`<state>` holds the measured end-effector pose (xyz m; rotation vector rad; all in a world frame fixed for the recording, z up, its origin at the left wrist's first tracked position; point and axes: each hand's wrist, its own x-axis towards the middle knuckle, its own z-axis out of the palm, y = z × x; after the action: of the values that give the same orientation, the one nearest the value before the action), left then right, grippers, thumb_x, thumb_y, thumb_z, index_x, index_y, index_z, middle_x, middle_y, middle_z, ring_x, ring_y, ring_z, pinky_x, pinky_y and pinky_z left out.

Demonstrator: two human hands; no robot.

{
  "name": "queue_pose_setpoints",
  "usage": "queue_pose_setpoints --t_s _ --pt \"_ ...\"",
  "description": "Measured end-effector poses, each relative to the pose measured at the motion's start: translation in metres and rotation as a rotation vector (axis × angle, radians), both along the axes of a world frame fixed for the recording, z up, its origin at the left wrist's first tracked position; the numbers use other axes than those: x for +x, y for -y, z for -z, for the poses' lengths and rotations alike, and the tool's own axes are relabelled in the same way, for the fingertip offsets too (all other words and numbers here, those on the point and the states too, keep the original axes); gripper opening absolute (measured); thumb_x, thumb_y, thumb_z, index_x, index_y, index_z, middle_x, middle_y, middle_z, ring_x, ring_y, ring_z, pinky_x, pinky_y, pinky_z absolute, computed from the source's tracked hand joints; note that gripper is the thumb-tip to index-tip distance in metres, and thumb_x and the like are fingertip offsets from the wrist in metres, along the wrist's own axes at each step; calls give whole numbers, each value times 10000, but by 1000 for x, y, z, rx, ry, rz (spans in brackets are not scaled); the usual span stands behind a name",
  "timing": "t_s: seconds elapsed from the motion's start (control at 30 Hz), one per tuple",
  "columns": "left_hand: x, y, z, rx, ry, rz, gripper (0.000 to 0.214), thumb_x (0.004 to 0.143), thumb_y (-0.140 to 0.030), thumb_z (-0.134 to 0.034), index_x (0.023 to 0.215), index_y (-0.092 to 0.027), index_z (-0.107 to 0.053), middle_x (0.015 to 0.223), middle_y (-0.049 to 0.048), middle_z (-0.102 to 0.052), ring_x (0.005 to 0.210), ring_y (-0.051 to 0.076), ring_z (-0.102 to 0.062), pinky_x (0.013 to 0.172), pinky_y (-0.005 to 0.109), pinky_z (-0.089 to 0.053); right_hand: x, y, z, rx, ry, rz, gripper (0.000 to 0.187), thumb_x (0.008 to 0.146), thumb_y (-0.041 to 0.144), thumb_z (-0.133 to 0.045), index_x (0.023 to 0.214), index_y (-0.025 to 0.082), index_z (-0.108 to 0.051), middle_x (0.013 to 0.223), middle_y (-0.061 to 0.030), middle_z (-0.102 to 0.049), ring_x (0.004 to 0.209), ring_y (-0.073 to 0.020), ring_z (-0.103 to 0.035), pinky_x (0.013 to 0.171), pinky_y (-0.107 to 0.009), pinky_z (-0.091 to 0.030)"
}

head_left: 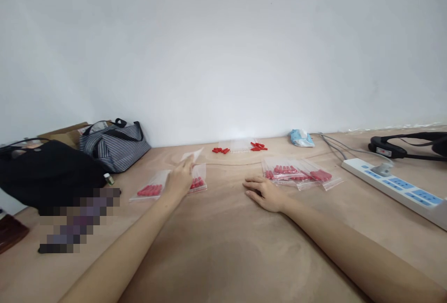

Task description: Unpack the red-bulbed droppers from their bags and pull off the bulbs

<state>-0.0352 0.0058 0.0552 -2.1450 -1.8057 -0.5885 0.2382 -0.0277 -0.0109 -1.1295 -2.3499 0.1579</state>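
Observation:
My left hand reaches forward over the wooden table and pinches the edge of an empty clear plastic bag. Just under and beside it lie two small clear bags with red pieces inside, one to the left and one to the right. My right hand rests flat on the table, fingers stretched toward the left, holding nothing. Right of it lies a pile of filled bags. Loose red pieces and empty clear bags lie near the wall.
A black bag and a striped bag stand at the left, with a small bottle beside them. A white power strip, cables, a black device and a blue tissue pack lie at the right.

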Motion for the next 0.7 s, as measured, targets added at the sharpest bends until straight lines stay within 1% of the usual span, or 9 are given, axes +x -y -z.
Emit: queue_pose_setpoints --t_s 0.1,0.17,0.23,0.33,0.4,0.43,0.53,0.57,0.7 --pt "26 7 20 157 -42 339 375 870 -183 -309 1216 -137 -446 1171 114 -551 1074 218 -516 909 336 -409 -1 1 -2 9 -17 -1 327 833 313 -422 1090 177 -572 1156 -108 -539 1061 -212 -492 900 -373 -397" --pt "45 11 36 164 -56 521 361 876 -195 -308 1191 -127 -470 1153 121 -563 1070 220 -520 902 344 -426 -2 2 -3 8 -22 -20 303 829 294 -429 1069 178 -573 1132 -103 -549 1056 -211 -491 900 -368 -393" --pt "63 15 48 110 -36 639 354 881 -207 -313 1192 -136 -465 1168 112 -553 1085 215 -510 900 354 -436 -2 1 -1 -9 -44 -10 264 818 276 -444 1027 177 -571 1063 -96 -574 1006 -205 -513 869 -356 -410" --pt "82 23 58 -20 95 674 333 891 -233 -311 1167 -163 -484 1147 82 -570 1073 189 -518 903 349 -442 -3 -1 5 -2 -181 193 299 773 261 -498 1054 157 -499 995 -107 -565 905 -207 -542 798 -368 -442" --pt "88 30 56 -106 173 690 352 878 -278 -359 1196 -159 -452 1184 87 -540 1099 185 -495 925 349 -427 -3 -4 10 41 -283 325 417 736 250 -536 1122 140 -423 1044 -133 -524 909 -219 -536 795 -391 -443" --pt "88 33 54 -140 195 706 406 852 -312 -417 1224 -150 -418 1220 100 -507 1128 196 -467 941 358 -412 -2 -4 12 58 -307 343 454 726 237 -543 1144 135 -399 1074 -143 -501 923 -221 -530 805 -394 -440" --pt "79 41 47 -202 220 727 691 703 -380 -614 1279 -124 -330 1304 143 -397 1211 255 -357 985 408 -355 -2 -5 13 52 -261 256 398 740 188 -510 1128 141 -434 1087 -132 -484 939 -205 -527 822 -366 -439" --pt "74 43 44 -212 228 705 727 669 -386 -643 1274 -127 -334 1313 149 -379 1219 270 -340 988 425 -343 -2 -5 12 37 -232 221 349 753 172 -488 1100 144 -467 1072 -123 -495 938 -197 -530 827 -353 -438" --pt "50 42 41 -259 265 610 608 681 -381 -631 1206 -160 -419 1243 127 -442 1148 262 -421 950 424 -375 -3 -5 9 -11 -161 156 267 792 129 -405 1006 146 -562 1064 -110 -526 959 -180 -529 856 -319 -422"
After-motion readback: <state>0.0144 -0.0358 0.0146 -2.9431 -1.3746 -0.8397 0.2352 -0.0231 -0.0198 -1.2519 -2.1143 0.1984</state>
